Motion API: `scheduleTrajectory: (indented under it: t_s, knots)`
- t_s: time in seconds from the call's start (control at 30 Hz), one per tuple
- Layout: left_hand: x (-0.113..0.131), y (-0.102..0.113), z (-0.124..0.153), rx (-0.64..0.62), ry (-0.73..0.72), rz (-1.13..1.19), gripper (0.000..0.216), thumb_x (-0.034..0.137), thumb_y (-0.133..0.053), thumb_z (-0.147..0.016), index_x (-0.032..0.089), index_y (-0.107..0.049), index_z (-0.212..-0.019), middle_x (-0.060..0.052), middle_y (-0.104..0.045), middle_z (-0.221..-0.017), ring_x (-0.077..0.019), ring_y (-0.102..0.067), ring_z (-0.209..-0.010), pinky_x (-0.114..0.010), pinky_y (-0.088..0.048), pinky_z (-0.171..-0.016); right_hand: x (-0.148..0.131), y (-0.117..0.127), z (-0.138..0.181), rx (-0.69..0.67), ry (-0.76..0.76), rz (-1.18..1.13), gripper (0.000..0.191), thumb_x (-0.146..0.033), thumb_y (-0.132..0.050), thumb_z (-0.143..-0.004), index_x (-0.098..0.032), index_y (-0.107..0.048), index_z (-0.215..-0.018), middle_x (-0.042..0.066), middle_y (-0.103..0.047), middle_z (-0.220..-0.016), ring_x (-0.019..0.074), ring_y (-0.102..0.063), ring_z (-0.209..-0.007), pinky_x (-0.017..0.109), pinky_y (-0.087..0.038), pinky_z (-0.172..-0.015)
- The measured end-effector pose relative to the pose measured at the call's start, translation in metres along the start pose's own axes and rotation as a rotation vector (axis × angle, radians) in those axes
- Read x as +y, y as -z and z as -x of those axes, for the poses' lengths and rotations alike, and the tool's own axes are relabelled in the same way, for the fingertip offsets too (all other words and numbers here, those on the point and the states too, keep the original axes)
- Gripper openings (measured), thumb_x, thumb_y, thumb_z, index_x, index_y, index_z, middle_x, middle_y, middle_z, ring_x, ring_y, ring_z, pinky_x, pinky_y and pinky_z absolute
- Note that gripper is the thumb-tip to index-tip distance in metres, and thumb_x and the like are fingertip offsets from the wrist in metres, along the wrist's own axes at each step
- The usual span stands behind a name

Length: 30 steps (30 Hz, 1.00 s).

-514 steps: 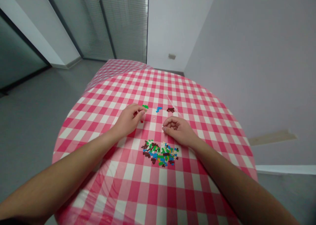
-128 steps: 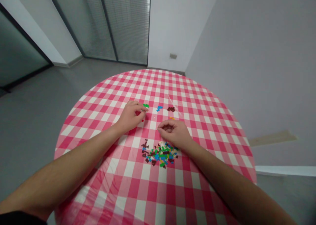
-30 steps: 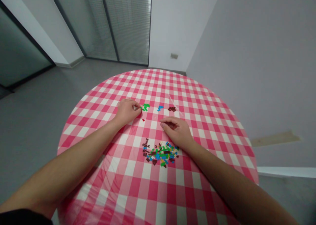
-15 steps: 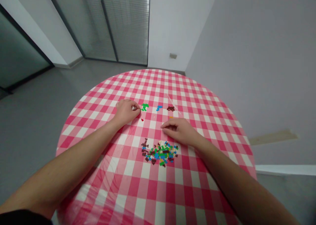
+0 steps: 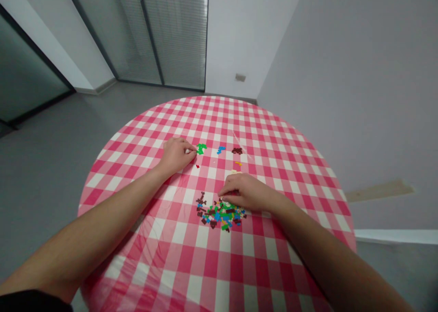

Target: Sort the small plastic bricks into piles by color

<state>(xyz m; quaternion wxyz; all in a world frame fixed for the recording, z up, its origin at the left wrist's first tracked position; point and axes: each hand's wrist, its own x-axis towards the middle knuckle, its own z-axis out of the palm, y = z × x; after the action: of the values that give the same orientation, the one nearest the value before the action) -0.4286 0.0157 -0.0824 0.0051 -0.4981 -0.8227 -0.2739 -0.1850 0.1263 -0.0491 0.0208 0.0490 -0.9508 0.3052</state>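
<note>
My left hand (image 5: 178, 154) rests on the table with thumb and forefinger pinched beside a small group of green toy bricks (image 5: 201, 148); what is between the fingertips is too small to make out. At the far edge of a mixed pile of tiny bricks (image 5: 222, 216), brown, green, blue and yellow, my right hand (image 5: 249, 192) reaches in with its fingertips close together. Whatever they pinch there is hidden. Small groups of blue bricks (image 5: 221, 150) and dark brown bricks (image 5: 237, 151) lie right of the green ones.
Yellow pieces (image 5: 238, 163) and cream pieces (image 5: 235, 171) lie beyond my right hand. A red piece (image 5: 197, 166) is near my left fingers. Everything sits on a round table with a red-and-white checked cloth (image 5: 191, 275). A wall (image 5: 359, 97) stands to the right.
My right hand has moved down toward me to the edge of the mixed pile, uncovering the yellow and cream pieces. My left hand has barely moved.
</note>
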Motion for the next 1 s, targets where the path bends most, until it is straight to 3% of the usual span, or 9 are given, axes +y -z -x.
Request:
scheduleTrajectory:
  t_s: [0.2, 0.4, 0.5, 0.57, 0.73, 0.83, 1.0]
  knots:
    - [0.002, 0.001, 0.000, 0.000, -0.007, -0.003, 0.019, 0.030, -0.060, -0.080, 0.027, -0.079, -0.084, -0.003, -0.073, -0.091, -0.0265, -0.062, -0.093, -0.041, -0.042, -0.083, -0.001, 0.001, 0.000, 0.096, -0.097, -0.076, 0.014, -0.016, -0.062, -0.082, -0.022, -0.074, -0.084, 0.003, -0.073, -0.080, 0.0144, -0.065, -0.070, 0.027, -0.049, -0.065]
    - [0.001, 0.001, -0.001, -0.008, -0.017, -0.018, 0.021, 0.029, -0.058, -0.081, 0.025, -0.078, -0.084, -0.004, -0.074, -0.090, -0.0254, -0.063, -0.089, -0.040, -0.044, -0.081, 0.017, 0.014, 0.005, 0.601, -0.378, -0.232, 0.013, -0.026, -0.065, -0.078, -0.017, -0.072, -0.084, 0.006, -0.073, -0.078, 0.0162, -0.066, -0.066, 0.030, -0.053, -0.061]
    - [0.001, 0.001, -0.001, -0.006, -0.015, -0.010, 0.022, 0.028, -0.057, -0.080, 0.025, -0.078, -0.084, -0.004, -0.074, -0.090, -0.0247, -0.063, -0.089, -0.039, -0.044, -0.080, 0.026, 0.025, 0.009, 0.726, -0.482, -0.219, 0.017, -0.031, -0.067, -0.075, -0.016, -0.072, -0.083, 0.007, -0.072, -0.075, 0.0166, -0.066, -0.064, 0.029, -0.053, -0.058]
    - [0.001, 0.002, -0.001, -0.008, -0.012, 0.001, 0.021, 0.027, -0.057, -0.080, 0.024, -0.078, -0.084, -0.005, -0.074, -0.090, -0.0248, -0.063, -0.088, -0.039, -0.045, -0.079, 0.029, 0.031, 0.012, 0.687, -0.547, -0.154, 0.015, -0.030, -0.069, -0.073, -0.017, -0.071, -0.079, 0.006, -0.072, -0.071, 0.0166, -0.065, -0.061, 0.029, -0.052, -0.055]
    - [0.002, 0.002, 0.000, -0.010, -0.009, 0.020, 0.020, 0.027, -0.058, -0.079, 0.024, -0.078, -0.082, -0.004, -0.074, -0.089, -0.0258, -0.062, -0.089, -0.040, -0.045, -0.081, 0.035, 0.038, 0.018, 0.380, -0.609, -0.099, 0.002, -0.020, -0.068, -0.069, -0.019, -0.069, -0.070, 0.004, -0.070, -0.062, 0.0160, -0.064, -0.055, 0.026, -0.048, -0.049]
    - [0.002, 0.002, 0.000, -0.015, -0.008, 0.022, 0.020, 0.027, -0.058, -0.079, 0.024, -0.077, -0.082, -0.004, -0.074, -0.089, -0.0260, -0.062, -0.090, -0.041, -0.045, -0.082, 0.037, 0.037, 0.017, 0.244, -0.640, -0.092, 0.007, -0.013, -0.066, -0.067, -0.019, -0.068, -0.069, 0.002, -0.070, -0.060, 0.0148, -0.063, -0.050, 0.025, -0.046, -0.045]
    - [0.000, 0.001, 0.000, -0.004, -0.028, 0.034, 0.020, 0.026, -0.058, -0.079, 0.024, -0.077, -0.080, -0.004, -0.074, -0.088, -0.0254, -0.063, -0.088, -0.040, -0.045, -0.082, 0.040, 0.039, 0.018, 0.159, -0.644, -0.045, 0.006, -0.015, -0.066, -0.067, -0.019, -0.069, -0.070, 0.002, -0.071, -0.062, 0.0144, -0.061, -0.049, 0.025, -0.044, -0.044]
